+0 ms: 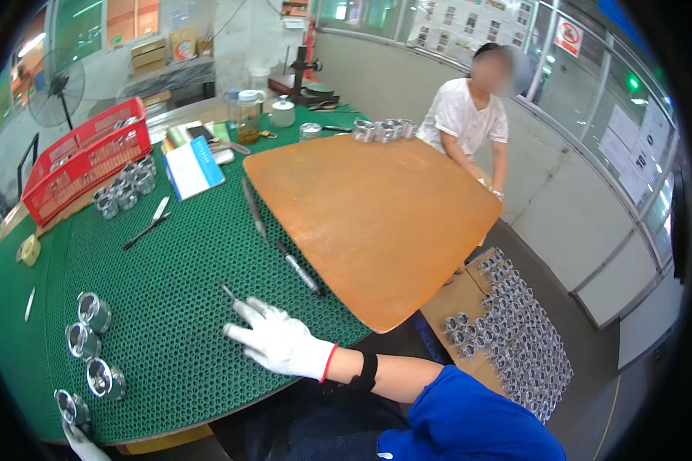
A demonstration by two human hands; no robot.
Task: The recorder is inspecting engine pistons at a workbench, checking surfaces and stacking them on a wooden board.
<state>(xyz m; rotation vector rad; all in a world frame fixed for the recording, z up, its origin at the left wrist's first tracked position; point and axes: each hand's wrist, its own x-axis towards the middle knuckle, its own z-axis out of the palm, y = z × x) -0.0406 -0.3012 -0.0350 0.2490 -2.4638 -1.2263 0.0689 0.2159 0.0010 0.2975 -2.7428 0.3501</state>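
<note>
R hand [281, 338], white glove w/ red cuff edge, is palm-down over the green mat [184, 253], fingers partly spread; a thin metal tool [229, 293] sits right at the fingertips — can't tell if it's pinched. L hand [84, 444], also white-gloved, mostly cut off at lower left; it's touching the nearest metal ring part [71, 407], grip unclear. That part's at the mat's near-left edge, w/ three more ring parts [96, 313] just beyond it.

Writing: dark marker [298, 269] beside the brown board [377, 219] has pale lettering down its barrel, too small to read. Blue-and-white booklet [194, 167] has print on the cover, ditto. On the glass: white sign w/ red prohibition ring [569, 37] plus lettering, printed sheets [630, 150] w/ bold characters, and a big poster [473, 23] w/ rows of small pics + fine text. Co-worker [465, 115] in white top stands at the board's far right corner.
</note>
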